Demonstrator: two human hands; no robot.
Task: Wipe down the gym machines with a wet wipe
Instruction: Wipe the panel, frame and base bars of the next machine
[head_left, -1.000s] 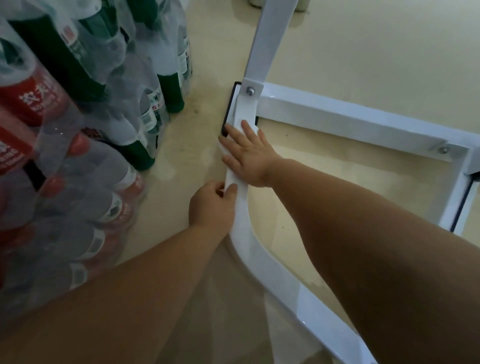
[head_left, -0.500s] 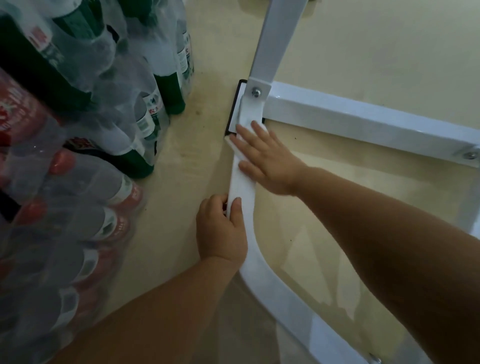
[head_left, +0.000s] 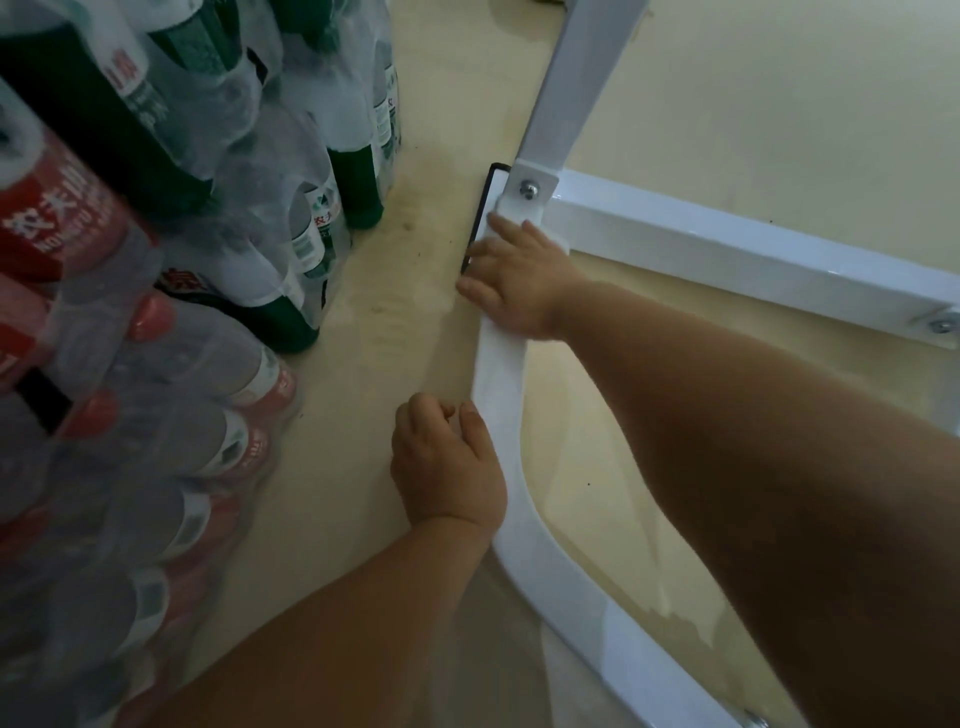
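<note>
Entry: white machine frame (head_left: 498, 374), base section.
My right hand (head_left: 514, 283) flat by its bolted corner; my left hand (head_left: 449, 467) grips the bar edge lower down; wrapped bottles (head_left: 171, 249) alongside.

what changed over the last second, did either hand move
The right hand, pressed flat on the white base bar, slid forward along it toward the bolted corner bracket; its fingertips now nearly reach it. The left hand kept its grip on the bar's outer edge, lower down. The bottle packs stayed put.
</note>
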